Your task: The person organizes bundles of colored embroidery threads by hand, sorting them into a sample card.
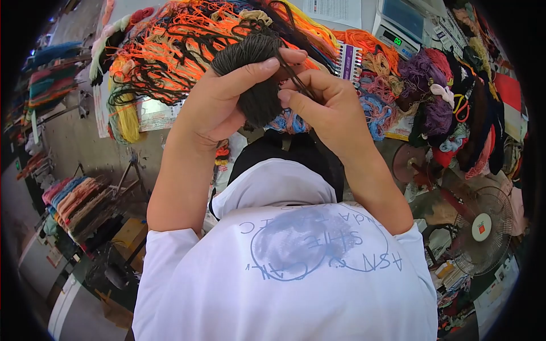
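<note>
A folded bundle of dark grey-green yarn (259,102) is gripped in my left hand (227,96), the thumb across its front and the fingers behind it. Loose strands run from the bundle to my right hand (327,105), whose thumb and index finger pinch them just right of the bundle. Both hands are raised over the near edge of a table. Behind them lies a spread heap of orange and black yarn (165,51). Blue and pink yarn (293,122) shows below the bundle, partly covered by it.
A digital scale (398,34) stands at the back right beside a spiral-bound booklet (348,59). Purple yarn (429,85) and scissors with yellow and orange handles (462,105) lie on the right. A floor fan (482,227) is at lower right. Yarn hangs on a rack (82,204) at left.
</note>
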### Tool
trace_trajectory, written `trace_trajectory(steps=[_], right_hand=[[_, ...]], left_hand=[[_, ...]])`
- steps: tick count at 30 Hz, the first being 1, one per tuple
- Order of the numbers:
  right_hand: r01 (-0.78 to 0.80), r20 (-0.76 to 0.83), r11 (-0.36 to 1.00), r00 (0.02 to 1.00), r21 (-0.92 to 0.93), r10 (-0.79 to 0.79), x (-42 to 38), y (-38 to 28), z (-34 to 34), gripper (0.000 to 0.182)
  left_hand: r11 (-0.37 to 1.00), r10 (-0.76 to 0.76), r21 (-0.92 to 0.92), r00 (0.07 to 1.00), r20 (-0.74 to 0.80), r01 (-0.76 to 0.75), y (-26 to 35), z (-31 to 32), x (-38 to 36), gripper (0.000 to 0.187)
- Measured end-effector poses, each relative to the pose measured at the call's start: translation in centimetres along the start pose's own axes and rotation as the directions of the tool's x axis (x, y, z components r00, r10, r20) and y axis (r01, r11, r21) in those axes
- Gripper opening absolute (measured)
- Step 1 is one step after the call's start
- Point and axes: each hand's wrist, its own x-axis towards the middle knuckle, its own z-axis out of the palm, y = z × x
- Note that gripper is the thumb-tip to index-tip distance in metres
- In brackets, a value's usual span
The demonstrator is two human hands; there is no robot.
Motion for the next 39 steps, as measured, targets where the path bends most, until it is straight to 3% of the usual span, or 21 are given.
trace_trajectory(steps=[2,4,7,13,23,29,31,32,39], right_hand=[[0.005,-0.024,1.0,1.0,0.007,-0.005,0.0,0.2,0.0,0.012],[0.134,-0.075,0.989,0.988,-0.06,-0.138,0.1,1.0,-0.3,0.011],[0.205,-0.071,0.979,0.976,-0.017,-0.205,0.4,1.2,-0.5,0.011],[0.111,-0.071,0.98,0.992,0.165,-0.1,0.0,0.2,-0.5,0.011],[0.152,-0.123,0.964,0.984,0.217,-0.128,-0.1,1.1,-0.5,0.008],[0.217,-0.221,0.965,0.958,0.147,-0.182,-0.4,1.2,0.1,0.008],[0.253,-0.199,0.953,0.938,-0.165,-0.284,-0.7,0.5,0.2,0.006],[0.284,-0.191,0.936,0.927,-0.207,-0.324,-0.7,0.4,0.3,0.006],[0.257,-0.257,0.966,0.935,0.009,-0.247,-0.6,1.6,-0.5,0.005]], left_hand=[[1.0,0.02,-0.009,1.0,-0.012,-0.02,0.2,0.2,0.0,0.042],[0.999,0.039,-0.019,0.999,-0.021,-0.04,0.5,0.4,-0.1,0.046],[0.992,0.095,0.085,0.995,-0.027,-0.093,0.7,0.3,-0.1,0.054],[0.993,0.088,0.083,0.995,-0.042,-0.084,0.6,0.5,0.2,0.061],[0.979,0.109,0.176,0.994,-0.031,-0.102,0.4,0.5,0.3,0.063],[0.966,0.083,0.25,0.995,-0.054,-0.067,0.6,0.5,0.1,0.06],[0.958,0.081,0.281,0.995,-0.057,-0.062,0.5,0.7,0.2,0.06],[0.955,0.078,0.289,0.996,-0.053,-0.06,0.4,0.8,0.3,0.06],[0.944,0.113,0.312,0.994,-0.011,-0.104,0.3,0.6,0.7,0.063]])
